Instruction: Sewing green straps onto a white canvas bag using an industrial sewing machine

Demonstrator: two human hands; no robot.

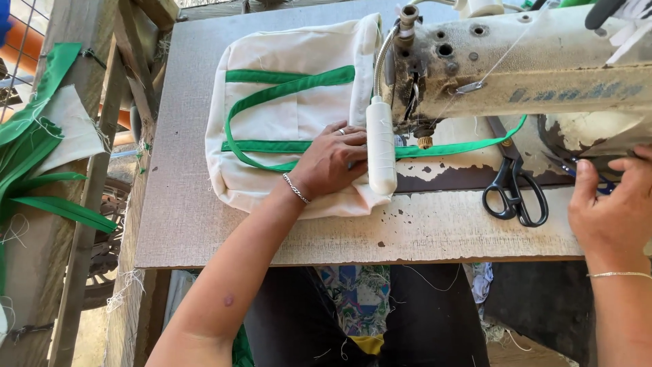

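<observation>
My left hand (331, 162) lies flat on a cream cloth bag (285, 115) with green strap trim (288, 88), pressing it down by the needle of an old worn sewing machine (516, 61). A white tube-shaped lamp (381, 146) hangs just right of my fingers. A green strap (462, 144) runs from the bag under the machine head to the right. My right hand (614, 207) rests at the machine's right end, on the handwheel area, fingers curled; what it grips is hidden.
Black scissors (514, 187) lie on the chipped worktable (435, 231) between my hands. Green strips and cream cloth (41, 136) hang over a wooden frame (88, 170) at the left. Patterned fabric (356, 292) shows below the table edge.
</observation>
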